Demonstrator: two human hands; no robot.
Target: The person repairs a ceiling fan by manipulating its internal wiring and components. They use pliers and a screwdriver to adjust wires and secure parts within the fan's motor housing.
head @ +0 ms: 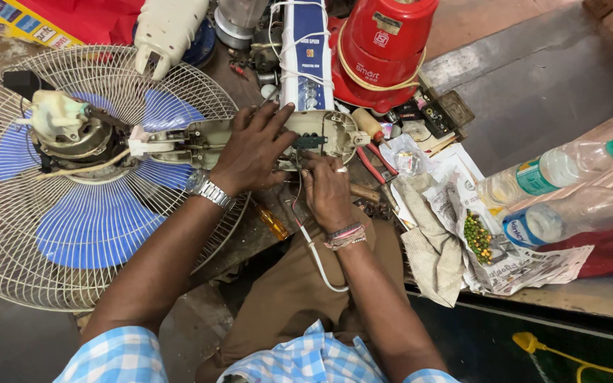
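Far centre, a red mixer base [384, 50] wound with a cord. At right, two plastic bottles [555, 170] lying side by side, beside crumpled newspaper [519, 262] holding green peas [478, 237]; a grey rag [431, 241] just left.

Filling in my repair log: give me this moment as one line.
left hand: pressing down cream plastic fan neck housing | right hand: fingers at its open control end | white wire fan guard lying flat

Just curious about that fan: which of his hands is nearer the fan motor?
Left. The left hand rests on the opened fan neck, right of the fan motor; the right hand lies farther right.
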